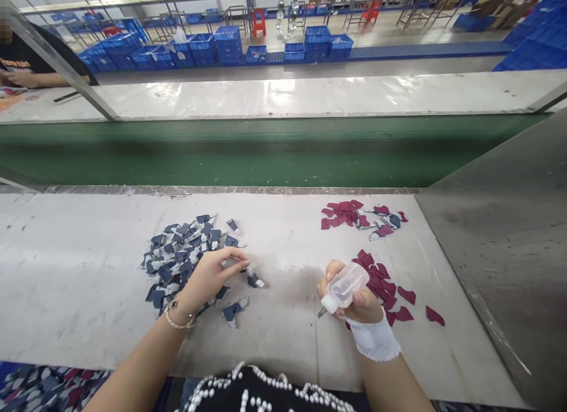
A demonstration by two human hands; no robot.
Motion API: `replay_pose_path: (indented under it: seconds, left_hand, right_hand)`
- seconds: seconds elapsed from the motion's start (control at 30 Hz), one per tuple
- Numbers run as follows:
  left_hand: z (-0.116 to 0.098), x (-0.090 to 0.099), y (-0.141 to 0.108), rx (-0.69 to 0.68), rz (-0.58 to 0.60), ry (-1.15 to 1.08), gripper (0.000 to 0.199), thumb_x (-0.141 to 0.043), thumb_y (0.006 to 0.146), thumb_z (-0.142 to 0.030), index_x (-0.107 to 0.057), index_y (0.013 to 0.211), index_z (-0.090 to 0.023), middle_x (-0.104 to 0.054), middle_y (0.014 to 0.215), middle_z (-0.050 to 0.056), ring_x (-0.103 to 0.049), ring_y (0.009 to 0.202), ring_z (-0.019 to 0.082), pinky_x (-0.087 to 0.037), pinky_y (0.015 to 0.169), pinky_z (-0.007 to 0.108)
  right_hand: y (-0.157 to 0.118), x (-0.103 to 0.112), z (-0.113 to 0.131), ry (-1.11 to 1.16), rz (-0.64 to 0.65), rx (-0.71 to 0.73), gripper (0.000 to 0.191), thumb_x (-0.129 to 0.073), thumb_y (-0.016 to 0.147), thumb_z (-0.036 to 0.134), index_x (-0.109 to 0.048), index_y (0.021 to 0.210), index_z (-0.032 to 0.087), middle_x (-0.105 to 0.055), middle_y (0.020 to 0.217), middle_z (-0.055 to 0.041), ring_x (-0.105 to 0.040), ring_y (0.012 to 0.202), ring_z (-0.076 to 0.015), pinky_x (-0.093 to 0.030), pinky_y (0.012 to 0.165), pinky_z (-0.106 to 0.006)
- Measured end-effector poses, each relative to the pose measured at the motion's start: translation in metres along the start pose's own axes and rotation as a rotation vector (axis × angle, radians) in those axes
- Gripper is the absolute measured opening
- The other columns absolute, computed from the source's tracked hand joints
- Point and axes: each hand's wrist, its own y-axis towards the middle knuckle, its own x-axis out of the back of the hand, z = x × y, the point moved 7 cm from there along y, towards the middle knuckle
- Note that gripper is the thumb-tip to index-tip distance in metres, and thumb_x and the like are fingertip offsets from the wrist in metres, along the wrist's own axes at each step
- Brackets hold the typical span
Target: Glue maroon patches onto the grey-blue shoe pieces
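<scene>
My left hand (210,277) rests on the pale work surface (84,300), holding nothing, its fingertips close to a few loose navy-and-white fabric pieces (254,278). Just left of it lies a heap of similar navy-and-white pieces (172,260). My right hand (361,303) grips a translucent plastic squeeze bottle (348,285), whose thin metal tip points down and left. Maroon fabric cutouts (383,284) lie beyond that hand. Further back sits a second maroon-and-white cluster (354,215). White mesh wraps my right wrist (374,339).
A green conveyor belt (266,153) runs behind the surface, with a metal side panel (500,252) to the right. A co-worker's arm (31,78) rests at upper left. Blue crates (204,50) stand stacked beyond. More fabric pieces (44,388) lie at lower left.
</scene>
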Motion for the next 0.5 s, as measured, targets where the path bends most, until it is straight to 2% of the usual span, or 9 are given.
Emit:
replay_pose_path:
  seconds: [0.1, 0.17, 0.3, 0.4, 0.5]
  left_hand:
    - [0.005, -0.006, 0.004, -0.004, 0.003, 0.054, 0.024, -0.053, 0.098, -0.042, -0.071, 0.100, -0.025, -0.077, 0.098, 0.004, -0.072, 0.089, 0.023, -0.057, 0.079, 0.034]
    - [0.009, -0.009, 0.007, -0.003, 0.006, 0.106, 0.026, -0.056, 0.096, -0.043, -0.069, 0.109, -0.024, -0.076, 0.102, 0.006, -0.071, 0.094, 0.026, -0.056, 0.084, 0.039]
    - [0.005, -0.006, -0.001, -0.020, 0.013, 0.185, 0.034, -0.056, 0.095, -0.046, -0.063, 0.120, -0.023, -0.069, 0.122, 0.010, -0.063, 0.114, 0.031, -0.050, 0.097, 0.047]
    - [-0.008, -0.011, -0.016, -0.092, 0.110, 0.266, 0.038, -0.071, 0.085, -0.044, -0.063, 0.118, -0.028, -0.063, 0.132, 0.006, -0.055, 0.124, 0.032, -0.042, 0.105, 0.050]
    - [-0.015, -0.028, -0.029, -0.139, 0.232, 0.377, 0.029, -0.074, 0.082, -0.029, -0.062, 0.109, -0.026, -0.066, 0.119, 0.005, -0.059, 0.113, 0.031, -0.044, 0.097, 0.049]
  right_hand:
    - [-0.001, 0.001, -0.002, -0.004, -0.001, -0.013, 0.035, -0.065, 0.094, 0.046, -0.059, 0.114, 0.016, -0.057, 0.070, 0.0059, -0.047, 0.047, -0.0052, -0.037, 0.039, -0.016]
    - [-0.002, 0.003, -0.003, -0.015, -0.011, -0.024, 0.035, -0.063, 0.095, 0.046, -0.060, 0.113, 0.016, -0.058, 0.072, 0.0051, -0.047, 0.047, -0.0050, -0.037, 0.039, -0.016]
    - [-0.008, 0.011, -0.007, -0.066, -0.052, -0.070, 0.037, -0.061, 0.096, 0.049, -0.060, 0.111, 0.016, -0.059, 0.073, 0.0045, -0.048, 0.046, -0.0051, -0.039, 0.039, -0.016]
    - [-0.012, 0.018, -0.011, -0.113, -0.086, -0.124, 0.035, -0.061, 0.097, 0.047, -0.060, 0.112, 0.016, -0.061, 0.076, 0.0033, -0.051, 0.049, -0.0060, -0.043, 0.043, -0.018]
    - [-0.014, 0.021, -0.014, -0.144, -0.084, -0.173, 0.032, -0.064, 0.096, 0.041, -0.060, 0.115, 0.016, -0.065, 0.087, 0.0003, -0.056, 0.055, -0.0073, -0.049, 0.047, -0.020]
